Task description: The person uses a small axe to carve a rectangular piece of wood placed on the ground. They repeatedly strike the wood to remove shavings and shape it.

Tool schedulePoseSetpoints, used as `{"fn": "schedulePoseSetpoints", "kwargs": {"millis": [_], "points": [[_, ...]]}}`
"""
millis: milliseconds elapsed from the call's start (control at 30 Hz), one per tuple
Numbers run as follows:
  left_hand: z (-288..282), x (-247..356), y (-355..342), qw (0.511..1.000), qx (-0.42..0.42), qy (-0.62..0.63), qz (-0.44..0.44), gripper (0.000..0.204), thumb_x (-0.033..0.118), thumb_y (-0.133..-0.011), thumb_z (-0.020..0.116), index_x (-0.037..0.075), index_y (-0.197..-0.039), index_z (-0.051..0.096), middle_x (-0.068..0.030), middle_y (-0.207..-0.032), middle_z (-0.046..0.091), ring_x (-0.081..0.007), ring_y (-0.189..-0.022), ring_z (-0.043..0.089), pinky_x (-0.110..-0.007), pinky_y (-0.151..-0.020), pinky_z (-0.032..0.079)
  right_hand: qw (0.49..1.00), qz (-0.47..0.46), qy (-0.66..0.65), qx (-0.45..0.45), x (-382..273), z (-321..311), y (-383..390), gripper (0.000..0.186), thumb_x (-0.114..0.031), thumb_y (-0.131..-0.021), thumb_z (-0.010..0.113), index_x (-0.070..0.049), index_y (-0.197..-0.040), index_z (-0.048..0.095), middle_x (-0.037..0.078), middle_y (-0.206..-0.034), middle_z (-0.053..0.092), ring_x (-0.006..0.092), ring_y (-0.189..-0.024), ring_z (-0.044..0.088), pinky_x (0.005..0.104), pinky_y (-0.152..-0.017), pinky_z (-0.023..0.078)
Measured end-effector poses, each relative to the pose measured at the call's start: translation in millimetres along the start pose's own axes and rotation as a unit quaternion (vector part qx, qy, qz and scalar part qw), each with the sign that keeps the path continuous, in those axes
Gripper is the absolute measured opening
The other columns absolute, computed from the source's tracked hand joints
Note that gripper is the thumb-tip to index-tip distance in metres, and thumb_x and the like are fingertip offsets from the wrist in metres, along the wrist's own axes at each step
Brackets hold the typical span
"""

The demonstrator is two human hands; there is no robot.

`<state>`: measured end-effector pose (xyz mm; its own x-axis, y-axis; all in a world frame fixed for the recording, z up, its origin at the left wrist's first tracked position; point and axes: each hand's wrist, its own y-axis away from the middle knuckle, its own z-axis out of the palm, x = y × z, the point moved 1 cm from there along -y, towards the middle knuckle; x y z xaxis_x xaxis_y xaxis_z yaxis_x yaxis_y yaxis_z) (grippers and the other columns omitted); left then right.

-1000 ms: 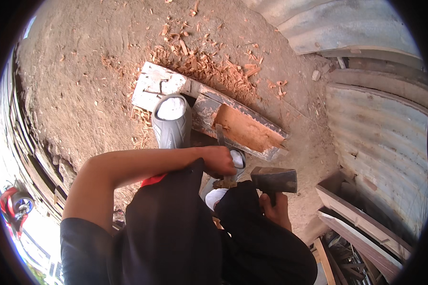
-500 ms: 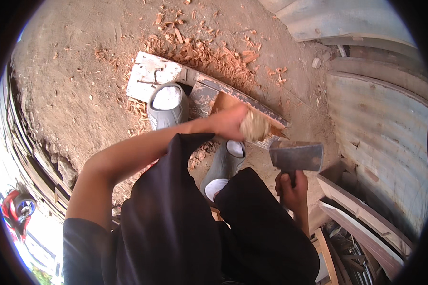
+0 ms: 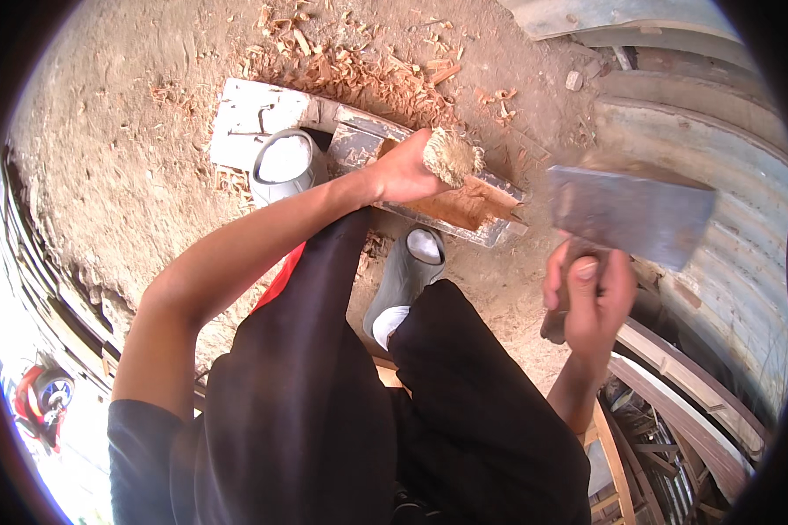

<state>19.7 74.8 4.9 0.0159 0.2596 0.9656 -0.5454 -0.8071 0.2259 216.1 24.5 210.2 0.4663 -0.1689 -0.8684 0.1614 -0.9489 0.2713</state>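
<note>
My left hand (image 3: 409, 166) is closed around a pale wooden piece (image 3: 453, 158) with a rough, faceted end. It holds the piece over a worn wooden block (image 3: 464, 203) with a hollowed, orange-brown face. Most of the pale piece is hidden inside my fist. Off to the right, my right hand (image 3: 597, 293) grips a hatchet (image 3: 630, 214) by its short dark handle, thumb along it. The hatchet's broad grey blade is raised, slightly blurred, and apart from the wooden piece.
Wood chips (image 3: 359, 74) lie on the dirt floor beyond the block. My grey shoes (image 3: 289, 166) flank the block's near side. Corrugated metal sheets (image 3: 700, 175) stand at the right, with stacked boards (image 3: 683, 402) below them. A red wheeled vehicle (image 3: 39, 398) shows at far left.
The hatchet has risen and moved right with my right hand, its blade now larger in view. My left hand has lifted the wooden piece slightly up and left.
</note>
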Motion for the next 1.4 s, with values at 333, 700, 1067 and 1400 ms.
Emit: {"fn": "schedulePoseSetpoints", "kwargs": {"millis": [333,700,1067,1400], "points": [[-14,-3,-8,0.999,0.002,-0.021,0.039,0.030,0.013,-0.086,0.072,0.003,-0.113,0.064,-0.0109,-0.107,0.068,-0.0225,-0.100,0.063,-0.037,-0.092,0.050,0.997,-0.021,0.016,0.069,-45,17,-33,0.049,-0.040,-0.107,0.048,0.007,-0.121,0.055,0.006,-0.068,0.053,0.0094,-0.050,0.047,0.0230,-0.048,0.039],[-10,-1,-13,0.999,0.029,0.036,0.023,0.046,0.010,-0.085,0.073,0.002,-0.128,0.060,-0.0114,-0.119,0.068,-0.0194,-0.111,0.062,-0.034,-0.101,0.048,0.998,0.010,0.004,0.058,-46,33,-55,0.035,-0.032,-0.105,0.055,0.002,-0.116,0.060,0.001,-0.068,0.054,0.0067,-0.053,0.046,0.0221,-0.051,0.037],[-12,1,-6,1.000,-0.001,0.010,0.004,0.044,0.010,-0.084,0.074,0.002,-0.126,0.061,-0.0137,-0.118,0.068,-0.0220,-0.110,0.063,-0.036,-0.101,0.049,0.993,0.101,0.047,-0.048,-30,34,-71,0.030,-0.027,-0.106,0.054,-0.001,-0.122,0.056,-0.003,-0.066,0.049,0.0039,-0.051,0.043,0.0207,-0.045,0.035],[-9,-2,-1,0.999,0.019,-0.022,0.026,0.042,0.012,-0.083,0.073,0.003,-0.123,0.062,-0.0138,-0.115,0.069,-0.0229,-0.108,0.065,-0.037,-0.097,0.051,0.983,0.064,0.141,-0.102,-18,30,-70,0.028,-0.024,-0.106,0.055,-0.003,-0.124,0.057,-0.003,-0.065,0.051,0.0042,-0.048,0.044,0.0222,-0.043,0.035]]}}
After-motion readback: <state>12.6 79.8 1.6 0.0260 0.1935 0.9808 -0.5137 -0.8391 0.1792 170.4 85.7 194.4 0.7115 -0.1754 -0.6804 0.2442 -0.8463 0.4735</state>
